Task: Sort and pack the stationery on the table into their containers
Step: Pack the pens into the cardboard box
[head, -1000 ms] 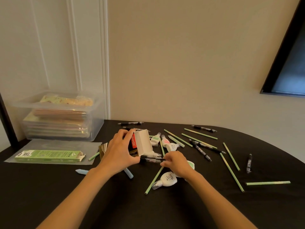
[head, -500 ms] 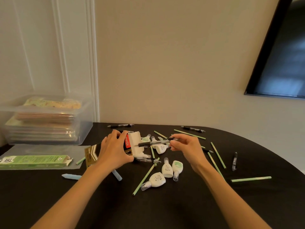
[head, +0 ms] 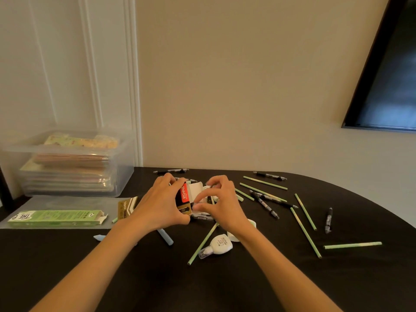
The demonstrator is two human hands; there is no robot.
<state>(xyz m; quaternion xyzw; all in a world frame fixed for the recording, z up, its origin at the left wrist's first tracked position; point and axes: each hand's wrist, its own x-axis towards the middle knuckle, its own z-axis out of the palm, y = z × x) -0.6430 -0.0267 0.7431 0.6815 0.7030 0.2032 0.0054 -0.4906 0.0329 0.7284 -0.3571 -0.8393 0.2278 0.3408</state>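
VIEW: head cam, sole view.
L HAND: left hand point(head: 162, 203) wrapped round mid-section of pen box point(head: 183, 199); box approx. level, mouth facing right.
R HAND: right hand point(head: 221, 206) at box mouth, fingers curled over white flap point(head: 195, 189). Pinch contents hidden, so cannot tell if a pen is held.
TASK ITEMS: black pens point(head: 264, 204) loose at centre-right and along far edge of surface point(head: 270, 278). Green sticks point(head: 305, 233) scattered, mostly right. Correction tape point(head: 219, 244) just beside right wrist. Green carton point(head: 56, 218) at left, end flap open, lying on clear sleeve point(head: 67, 200).
OTHER: lidded clear tub point(head: 74, 167) at back left, contents stacked.
STEP (est.): loading pens into box. Progress low, as most items are unpacked.
RISK 1: pen tip snagging on flap, then bent flap or dropped pen. Cause: narrow mouth, part-covered by fingers.
RISK 2: right forearm sweeping correction tape or nearest stick. Cause: both lie directly under it.
RISK 3: green stick loaded w/ pens. Cause: types intermixed near box.
TEXT, BOX: white vertical lettering on red panel, approx. "MAPCat", uncertain. "12pcs" on gold-black end, left of left hand.
TEXT, CARTON: "THE P…", remainder cut off; panda icon.
TEXT, TAPE: label too small to read.
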